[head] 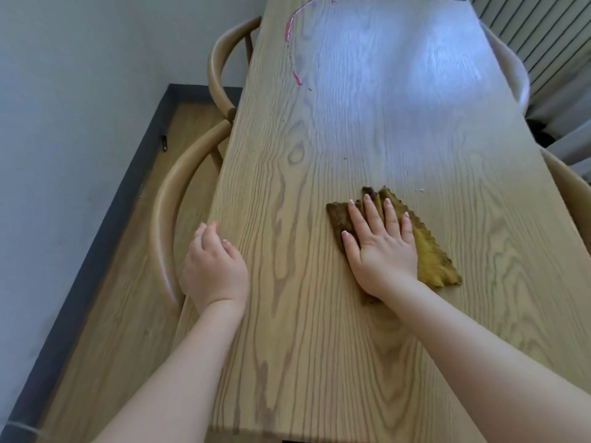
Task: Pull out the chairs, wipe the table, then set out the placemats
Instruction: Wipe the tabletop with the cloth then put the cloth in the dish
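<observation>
A long wooden table (399, 139) fills the view. My right hand (380, 247) lies flat, fingers straight and spread, pressing a folded mustard-yellow cloth (431, 260) onto the tabletop right of centre. My left hand (212, 266) rests on the table's left edge, its fingers loosely curled over the rim. A pink smear (292, 24) and smaller pink streaks (297, 77) mark the far left part of the tabletop. A few crumbs (420, 190) lie just beyond the cloth.
Two curved-back wooden chairs stand along the table's left side, the near chair (166, 219) and the far chair (220, 65). Two more chair backs (511, 68) (569, 187) show at the right edge. A white wall and dark baseboard (105, 225) run on the left.
</observation>
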